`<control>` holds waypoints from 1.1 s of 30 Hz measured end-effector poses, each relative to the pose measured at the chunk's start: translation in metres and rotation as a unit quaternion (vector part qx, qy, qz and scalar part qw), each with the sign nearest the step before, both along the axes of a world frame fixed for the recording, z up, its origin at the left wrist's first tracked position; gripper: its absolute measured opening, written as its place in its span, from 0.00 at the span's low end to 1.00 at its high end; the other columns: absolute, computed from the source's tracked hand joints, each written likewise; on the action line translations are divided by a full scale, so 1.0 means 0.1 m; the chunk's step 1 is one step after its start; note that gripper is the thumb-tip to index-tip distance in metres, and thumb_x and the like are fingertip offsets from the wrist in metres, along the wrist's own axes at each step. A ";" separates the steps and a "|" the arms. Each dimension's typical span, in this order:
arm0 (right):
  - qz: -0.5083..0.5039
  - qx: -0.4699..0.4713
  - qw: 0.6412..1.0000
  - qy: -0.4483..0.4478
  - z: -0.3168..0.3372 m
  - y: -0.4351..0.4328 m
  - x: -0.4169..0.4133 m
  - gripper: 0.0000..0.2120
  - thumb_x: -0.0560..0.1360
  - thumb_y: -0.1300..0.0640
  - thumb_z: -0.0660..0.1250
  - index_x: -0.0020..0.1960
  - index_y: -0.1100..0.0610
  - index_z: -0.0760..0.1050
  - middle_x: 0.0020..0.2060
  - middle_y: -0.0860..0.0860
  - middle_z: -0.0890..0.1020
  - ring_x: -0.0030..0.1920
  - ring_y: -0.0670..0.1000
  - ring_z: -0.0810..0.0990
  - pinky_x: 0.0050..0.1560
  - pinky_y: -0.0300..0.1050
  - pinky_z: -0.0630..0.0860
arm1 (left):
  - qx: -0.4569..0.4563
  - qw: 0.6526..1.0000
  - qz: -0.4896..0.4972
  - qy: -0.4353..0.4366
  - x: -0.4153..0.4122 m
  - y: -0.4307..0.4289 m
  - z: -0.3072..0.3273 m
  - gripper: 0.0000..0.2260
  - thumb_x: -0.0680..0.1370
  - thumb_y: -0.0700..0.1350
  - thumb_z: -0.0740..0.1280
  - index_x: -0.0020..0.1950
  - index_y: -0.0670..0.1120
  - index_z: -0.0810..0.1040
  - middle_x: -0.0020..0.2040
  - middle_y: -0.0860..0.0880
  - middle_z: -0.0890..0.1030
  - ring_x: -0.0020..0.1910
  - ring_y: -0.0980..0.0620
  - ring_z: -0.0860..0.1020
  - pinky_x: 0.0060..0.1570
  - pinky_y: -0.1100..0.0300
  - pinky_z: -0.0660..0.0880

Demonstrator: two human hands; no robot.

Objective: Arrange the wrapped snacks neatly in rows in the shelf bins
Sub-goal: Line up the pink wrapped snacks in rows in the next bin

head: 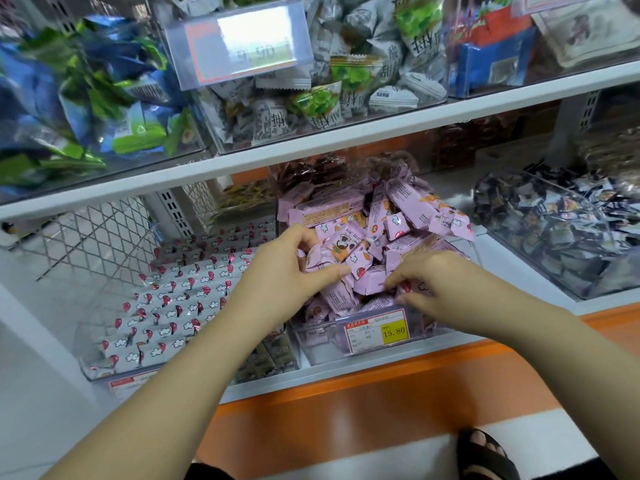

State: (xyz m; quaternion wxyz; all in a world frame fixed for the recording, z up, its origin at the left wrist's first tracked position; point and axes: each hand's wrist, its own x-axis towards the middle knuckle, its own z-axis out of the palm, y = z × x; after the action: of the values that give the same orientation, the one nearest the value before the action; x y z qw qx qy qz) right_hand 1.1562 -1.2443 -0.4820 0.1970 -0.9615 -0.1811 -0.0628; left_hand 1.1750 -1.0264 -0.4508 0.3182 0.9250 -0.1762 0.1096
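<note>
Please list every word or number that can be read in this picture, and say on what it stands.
"15.80": yellow patch of the price tag on the front of the pink snack bin.
"9.90", faint: price label on the upper bin.
Small print on both labels: too small to read.
Print on the snack wrappers: blurred, unreadable.

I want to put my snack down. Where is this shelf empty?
A bare white strip of shelf lies between the pink snack bin and the dark-wrapper bin. That bin is heaped; left hand and right hand grip pink snacks there.
</note>
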 end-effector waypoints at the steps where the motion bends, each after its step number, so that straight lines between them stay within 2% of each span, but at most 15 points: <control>1: -0.001 0.004 1.000 -0.002 0.00 0.00 0.00 0.10 0.74 0.56 0.68 0.55 0.49 0.80 0.50 0.45 0.81 0.51 0.47 0.77 0.53 0.47 0.74 | -0.005 1.000 0.006 -0.004 -0.01 -0.03 0.00 0.17 0.69 0.58 0.72 0.43 0.49 0.68 0.42 0.49 0.77 0.35 0.53 0.72 0.32 0.64 0.64; 4: -0.008 0.013 1.000 -0.003 -0.01 -0.01 0.00 0.10 0.74 0.57 0.67 0.53 0.46 0.80 0.48 0.43 0.82 0.50 0.47 0.78 0.52 0.49 0.75 | -0.022 1.000 0.020 -0.004 -0.02 -0.11 0.01 0.15 0.71 0.59 0.69 0.47 0.52 0.69 0.44 0.43 0.78 0.41 0.48 0.76 0.36 0.57 0.66; 7: -0.016 0.025 0.999 -0.019 0.00 -0.02 -0.01 0.10 0.74 0.57 0.67 0.54 0.46 0.80 0.49 0.43 0.82 0.50 0.47 0.78 0.52 0.49 0.76 | -0.031 0.999 0.020 0.018 -0.01 -0.19 0.03 0.10 0.74 0.60 0.65 0.47 0.54 0.73 0.37 0.45 0.78 0.30 0.54 0.73 0.29 0.64 0.64; 9: -0.022 0.046 0.998 -0.039 0.02 -0.04 -0.01 0.11 0.74 0.57 0.68 0.54 0.48 0.80 0.48 0.43 0.82 0.47 0.42 0.77 0.50 0.40 0.74 | -0.077 0.995 0.014 0.056 0.02 -0.22 0.03 0.11 0.77 0.58 0.64 0.45 0.50 0.76 0.34 0.52 0.80 0.25 0.59 0.75 0.28 0.67 0.67; 11: -0.015 0.075 0.996 -0.055 0.05 -0.03 -0.03 0.12 0.73 0.57 0.69 0.56 0.49 0.80 0.45 0.39 0.79 0.42 0.33 0.72 0.46 0.28 0.69 | -0.135 0.985 0.020 0.105 0.06 -0.21 0.02 0.14 0.77 0.56 0.63 0.45 0.46 0.76 0.33 0.52 0.81 0.25 0.58 0.77 0.32 0.63 0.71; 13: -0.007 0.124 0.991 -0.046 0.09 -0.01 -0.06 0.17 0.71 0.55 0.72 0.60 0.48 0.77 0.46 0.37 0.77 0.43 0.29 0.71 0.48 0.23 0.69 | -0.206 0.965 0.021 0.161 0.08 -0.20 0.02 0.14 0.78 0.56 0.63 0.44 0.45 0.75 0.30 0.51 0.80 0.25 0.56 0.77 0.31 0.60 0.70; 15: -0.002 0.170 0.985 -0.033 0.12 0.01 -0.10 0.20 0.70 0.54 0.73 0.60 0.45 0.75 0.48 0.39 0.79 0.45 0.29 0.74 0.47 0.21 0.67 | -0.282 0.933 0.019 0.222 0.08 -0.19 0.04 0.14 0.78 0.55 0.63 0.44 0.44 0.75 0.28 0.51 0.78 0.24 0.56 0.75 0.27 0.63 0.68; 17: 0.002 0.212 0.977 -0.026 0.14 0.04 -0.11 0.16 0.70 0.54 0.73 0.55 0.42 0.75 0.45 0.40 0.82 0.44 0.34 0.77 0.45 0.25 0.70 | -0.357 0.889 0.019 0.284 0.06 -0.20 0.07 0.13 0.78 0.54 0.64 0.46 0.45 0.77 0.27 0.51 0.76 0.23 0.56 0.74 0.23 0.66 0.68; 19: 0.012 0.300 0.954 -0.012 0.17 0.07 -0.11 0.09 0.70 0.55 0.73 0.47 0.44 0.76 0.36 0.41 0.82 0.37 0.38 0.78 0.41 0.29 0.72 | -0.402 0.855 0.019 0.328 0.04 -0.20 0.09 0.13 0.77 0.55 0.64 0.49 0.45 0.77 0.31 0.50 0.76 0.23 0.57 0.75 0.22 0.68 0.70; 21: 0.018 0.379 0.925 -0.006 0.19 0.08 -0.10 0.06 0.69 0.50 0.72 0.42 0.49 0.77 0.31 0.49 0.78 0.35 0.47 0.77 0.42 0.40 0.74 | -0.396 0.852 0.013 0.341 0.03 -0.20 0.08 0.13 0.77 0.55 0.64 0.52 0.47 0.76 0.36 0.49 0.77 0.25 0.57 0.77 0.23 0.68 0.72; 23: 0.018 0.408 0.913 -0.006 0.21 0.09 -0.11 0.09 0.66 0.44 0.70 0.42 0.47 0.78 0.33 0.59 0.78 0.37 0.58 0.78 0.45 0.52 0.76 | -0.348 0.877 -0.005 0.331 0.04 -0.18 0.03 0.14 0.78 0.56 0.63 0.54 0.47 0.78 0.38 0.49 0.81 0.30 0.56 0.80 0.26 0.67 0.74; 24: 0.018 0.426 0.904 -0.008 0.23 0.09 -0.11 0.07 0.67 0.45 0.70 0.43 0.46 0.78 0.33 0.58 0.79 0.37 0.57 0.79 0.45 0.51 0.76 | -0.306 0.898 -0.017 0.317 0.05 -0.16 0.00 0.16 0.77 0.58 0.63 0.52 0.47 0.79 0.39 0.49 0.83 0.34 0.55 0.81 0.30 0.65 0.76; 27: 0.004 0.478 0.878 -0.033 0.26 0.05 -0.08 0.09 0.70 0.58 0.71 0.46 0.47 0.75 0.34 0.44 0.80 0.35 0.42 0.78 0.43 0.35 0.77 | -0.149 0.956 -0.053 0.249 0.05 -0.14 -0.07 0.19 0.74 0.62 0.65 0.47 0.47 0.82 0.47 0.50 0.83 0.42 0.53 0.79 0.50 0.55 0.76; 30: -0.011 0.406 0.912 -0.053 0.26 0.00 -0.06 0.13 0.70 0.61 0.72 0.48 0.46 0.73 0.40 0.47 0.76 0.38 0.40 0.76 0.47 0.32 0.75 | -0.108 0.968 -0.065 0.216 0.04 -0.14 -0.10 0.08 0.79 0.51 0.64 0.51 0.52 0.81 0.53 0.55 0.83 0.50 0.58 0.80 0.58 0.54 0.75; 33: -0.010 0.310 0.948 -0.065 0.21 -0.02 -0.03 0.14 0.71 0.59 0.72 0.50 0.44 0.72 0.42 0.45 0.79 0.41 0.41 0.78 0.47 0.32 0.74 | -0.110 0.961 -0.111 0.229 0.03 -0.17 -0.11 0.06 0.79 0.47 0.64 0.51 0.59 0.78 0.53 0.52 0.83 0.53 0.56 0.80 0.60 0.52 0.75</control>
State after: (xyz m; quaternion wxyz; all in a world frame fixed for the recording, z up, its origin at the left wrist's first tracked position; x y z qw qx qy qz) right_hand 1.1536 -1.2461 -0.4607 0.4729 -0.8483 -0.1558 -0.1801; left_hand 1.1785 -1.0435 -0.4615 0.4604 0.8590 -0.1872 -0.1229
